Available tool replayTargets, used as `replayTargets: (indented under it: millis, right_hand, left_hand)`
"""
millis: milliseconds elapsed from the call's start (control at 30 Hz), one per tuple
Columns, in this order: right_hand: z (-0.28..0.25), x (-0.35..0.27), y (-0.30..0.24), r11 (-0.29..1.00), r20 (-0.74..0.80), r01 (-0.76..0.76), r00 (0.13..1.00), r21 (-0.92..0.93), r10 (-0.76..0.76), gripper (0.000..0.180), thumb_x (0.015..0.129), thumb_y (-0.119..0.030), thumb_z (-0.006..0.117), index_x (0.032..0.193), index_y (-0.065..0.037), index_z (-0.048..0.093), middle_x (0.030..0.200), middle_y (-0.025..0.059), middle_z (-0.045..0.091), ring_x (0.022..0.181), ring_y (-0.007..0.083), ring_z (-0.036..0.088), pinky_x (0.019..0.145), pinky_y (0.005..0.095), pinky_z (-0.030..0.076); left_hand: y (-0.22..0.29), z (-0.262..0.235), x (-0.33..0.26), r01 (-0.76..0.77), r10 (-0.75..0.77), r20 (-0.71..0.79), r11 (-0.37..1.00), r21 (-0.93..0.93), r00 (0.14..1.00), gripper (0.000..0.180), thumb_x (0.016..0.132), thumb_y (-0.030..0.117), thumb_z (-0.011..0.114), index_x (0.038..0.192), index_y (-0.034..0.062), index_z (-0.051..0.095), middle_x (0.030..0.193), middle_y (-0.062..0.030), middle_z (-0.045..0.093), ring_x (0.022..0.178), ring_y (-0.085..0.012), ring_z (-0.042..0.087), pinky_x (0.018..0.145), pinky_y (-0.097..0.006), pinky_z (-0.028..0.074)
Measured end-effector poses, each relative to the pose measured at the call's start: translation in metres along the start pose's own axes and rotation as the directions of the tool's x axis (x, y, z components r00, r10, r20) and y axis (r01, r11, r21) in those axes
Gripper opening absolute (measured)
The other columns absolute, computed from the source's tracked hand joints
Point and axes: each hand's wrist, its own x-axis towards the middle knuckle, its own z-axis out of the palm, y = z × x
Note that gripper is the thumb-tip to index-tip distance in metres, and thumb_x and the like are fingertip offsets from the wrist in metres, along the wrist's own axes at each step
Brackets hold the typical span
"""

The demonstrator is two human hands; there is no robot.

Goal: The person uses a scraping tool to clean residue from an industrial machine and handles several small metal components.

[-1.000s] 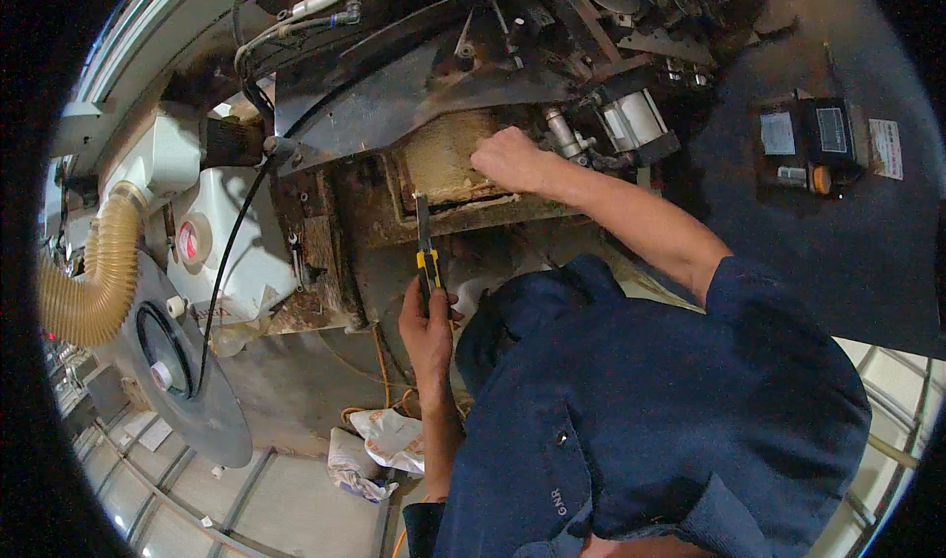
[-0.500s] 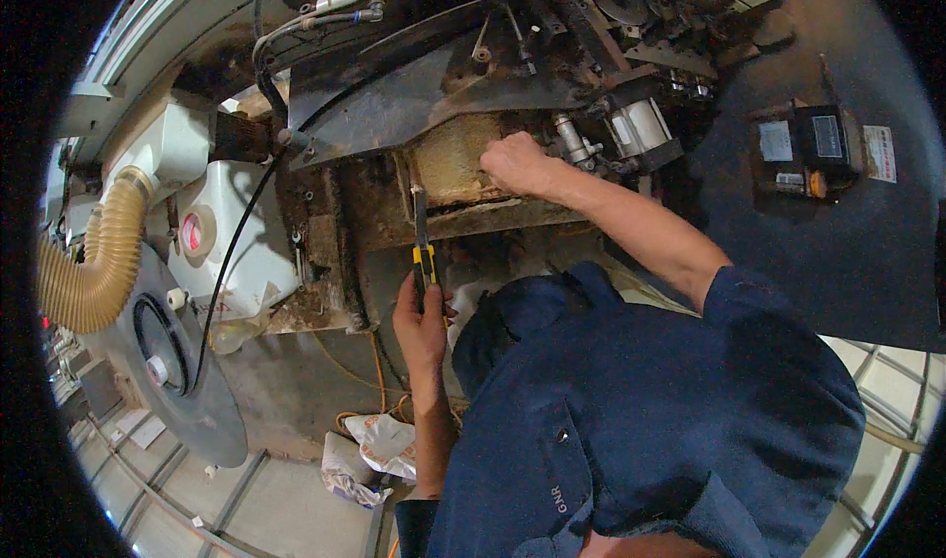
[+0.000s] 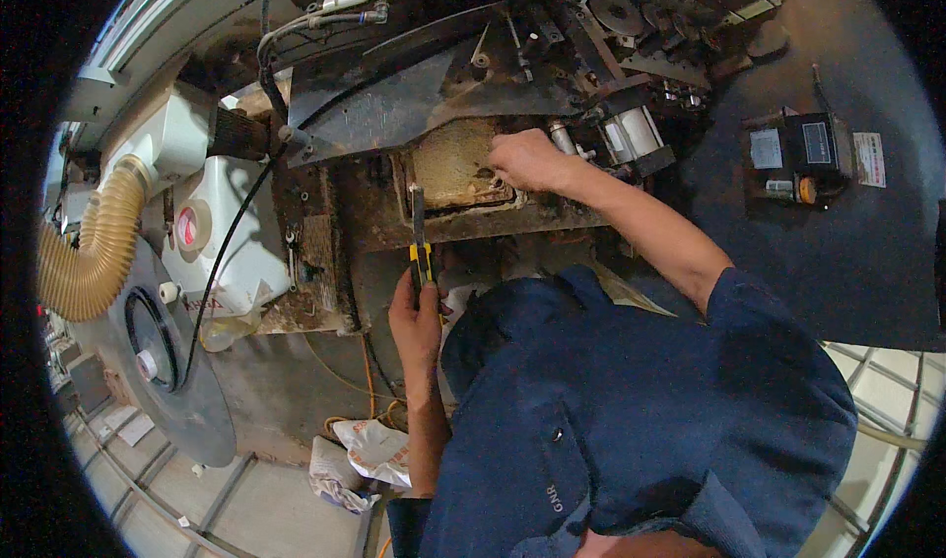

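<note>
My left hand [image 3: 418, 307] is wrapped round the yellow and black handle of a utility knife [image 3: 422, 251]. Its long grey blade points away from me, and a pale bit shows at the tip. The blade lies over the near left corner of a tan, rough-surfaced block [image 3: 448, 169] set in a dirty opening of the machine. At the right side of this block is my right hand [image 3: 527, 159], its fingers curled in and closed. Whatever those fingers may hold is hidden.
A dark metal plate [image 3: 394, 100] overhangs the block's far side. To the right are a silver cylinder [image 3: 634, 132] and a dark surface bearing a black box [image 3: 818, 146]. Leftward stand a white housing [image 3: 222, 233], a ribbed tan hose [image 3: 108, 248] and a hanging black cable [image 3: 229, 262].
My right hand has shifted slightly right along the block, and more of the block shows. The left hand keeps its grip on the knife. The whole view has moved a little.
</note>
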Motion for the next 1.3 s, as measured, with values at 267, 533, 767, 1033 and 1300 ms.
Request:
replayTargets:
  millis: [267, 533, 767, 1033, 1300]
  right_hand:
    - [0.024, 0.027, -0.003, 0.970, 0.051, 0.200, 0.979, -0.136, -0.195, 0.011, 0.070, -0.014, 0.064, 0.074, -0.005, 0.068, 0.076, 0.0134, 0.066, 0.073, 0.0326, 0.067, 0.058, 0.0458, 0.051]
    - [0.020, 0.009, 0.011, 0.980, -0.063, 0.195, 0.978, -0.050, -0.197, 0.015, 0.064, -0.017, 0.067, 0.075, -0.006, 0.068, 0.073, 0.0145, 0.065, 0.070, 0.0314, 0.066, 0.058, 0.0441, 0.051]
    - [-0.004, 0.030, -0.021, 0.991, -0.190, -0.010, 0.981, 0.130, 0.035, 0.015, 0.071, -0.017, 0.061, 0.070, -0.003, 0.066, 0.073, 0.0181, 0.063, 0.069, 0.0362, 0.064, 0.062, 0.0471, 0.052]
    - [0.012, 0.002, -0.013, 0.991, 0.063, -0.137, 0.989, 0.005, 0.136, 0.014, 0.079, -0.019, 0.062, 0.081, -0.006, 0.066, 0.090, 0.0133, 0.061, 0.089, 0.0331, 0.061, 0.073, 0.0443, 0.051]
    - [0.024, 0.019, -0.010, 0.992, 0.058, -0.013, 0.998, -0.123, 0.020, 0.012, 0.067, -0.011, 0.065, 0.073, -0.002, 0.067, 0.080, 0.0168, 0.066, 0.081, 0.0344, 0.066, 0.065, 0.0463, 0.053]
  left_hand:
    - [0.006, -0.002, -0.009, 0.030, -0.032, -0.066, 0.999, -0.042, 0.997, 0.030, 0.094, 0.012, 0.051, 0.121, -0.0012, 0.053, 0.077, -0.0042, 0.062, 0.059, -0.0095, 0.056, 0.053, -0.024, 0.046]
    - [-0.004, -0.002, -0.006, 0.008, -0.010, -0.038, 0.998, -0.057, 0.999, 0.033, 0.094, 0.012, 0.051, 0.124, -0.0015, 0.052, 0.079, -0.0046, 0.062, 0.064, -0.0096, 0.058, 0.053, -0.024, 0.047]
    - [-0.003, 0.001, 0.005, 0.069, -0.068, 0.028, 0.996, -0.048, 0.997, 0.036, 0.094, 0.012, 0.052, 0.127, -0.0023, 0.050, 0.080, -0.0057, 0.063, 0.066, -0.0102, 0.058, 0.055, -0.025, 0.048]
    - [0.004, 0.000, 0.010, 0.020, -0.020, 0.012, 0.998, -0.058, 1.000, 0.036, 0.094, 0.012, 0.052, 0.127, -0.0007, 0.051, 0.078, -0.0051, 0.063, 0.060, -0.0088, 0.057, 0.052, -0.023, 0.046]
    - [-0.007, -0.006, 0.005, 0.058, -0.056, 0.015, 0.991, -0.121, 0.998, 0.034, 0.094, 0.013, 0.053, 0.125, -0.0005, 0.052, 0.078, -0.0057, 0.064, 0.060, -0.0093, 0.056, 0.053, -0.024, 0.045]
